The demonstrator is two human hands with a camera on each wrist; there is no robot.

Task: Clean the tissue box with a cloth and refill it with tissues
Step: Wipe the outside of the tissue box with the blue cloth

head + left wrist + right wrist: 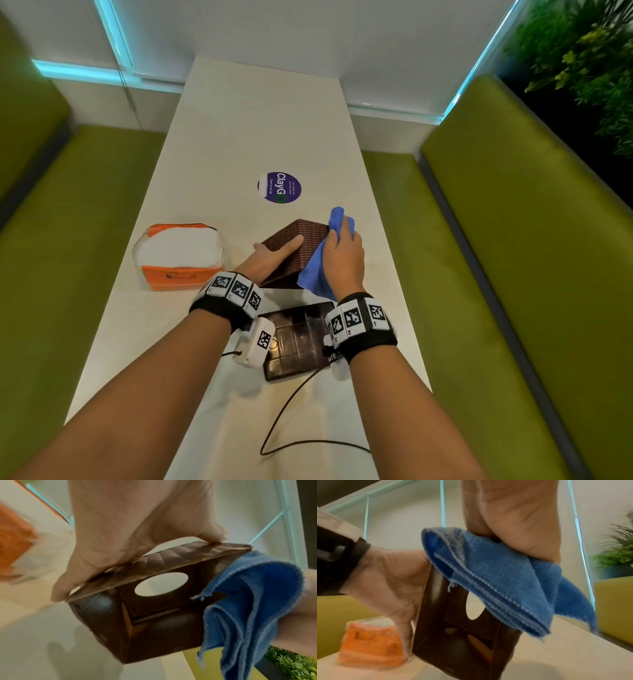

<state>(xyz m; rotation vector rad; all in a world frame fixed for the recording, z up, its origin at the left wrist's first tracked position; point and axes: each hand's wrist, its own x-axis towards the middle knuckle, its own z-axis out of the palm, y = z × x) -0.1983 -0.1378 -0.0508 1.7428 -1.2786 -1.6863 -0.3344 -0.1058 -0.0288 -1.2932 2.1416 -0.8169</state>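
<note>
- The brown woven tissue box [294, 246] is tipped up near the middle of the pale table [239, 137], its hollow underside turned toward the person, with the oval dispensing hole [161, 584] showing through from inside.
- Whether a lower edge of the box touches the tabletop I cannot tell.
- The left hand [270, 258] grips the box's left wall, thumb across the upper face and fingers spread along that wall.
- The right hand [344, 257] is closed around a blue cloth [323, 263] and holds it against the box's right wall; folds of cloth hang below the palm and a bunch sticks out past the fingertips.
- Just to the left lies an orange-and-white tissue pack [180, 257], apart from the box and close to the table's left edge.
- A dark flat panel [296, 339] lies on the table between the two wrists, nearer the person than the box.
- Beyond the box sits a round purple sticker [280, 187], and past it the tabletop runs bare to the wall.
- Green bench seats [496, 240] flank both long sides of the table.
</note>
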